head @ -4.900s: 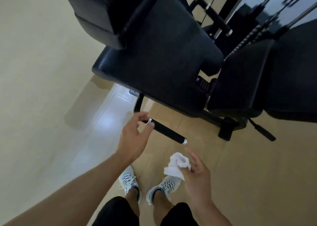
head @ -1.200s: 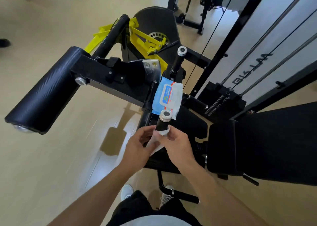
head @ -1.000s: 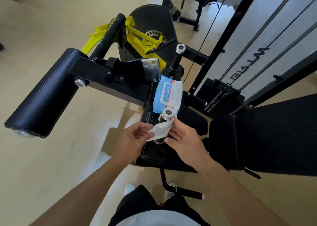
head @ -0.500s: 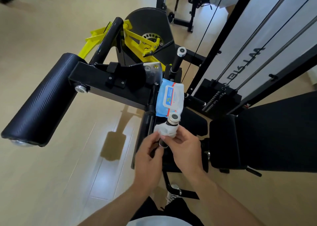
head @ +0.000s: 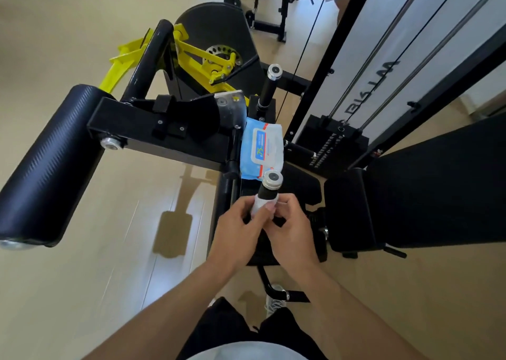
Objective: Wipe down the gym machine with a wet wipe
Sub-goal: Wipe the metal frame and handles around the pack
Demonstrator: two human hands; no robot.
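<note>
The wipe [head: 258,205] was gripped round the upright handle [head: 269,188] by the fingers of both hands, left [head: 236,232] and right [head: 291,232]; its capped end lay just above them.

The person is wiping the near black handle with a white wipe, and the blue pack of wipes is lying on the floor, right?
Not quite. The blue plastic pack of wet wipes is not on the floor; the head view shows it resting up on the black machine frame, just behind the near black handle with the silver end cap. The rest is right: both hands wrap the white wet wipe around that handle.
</note>
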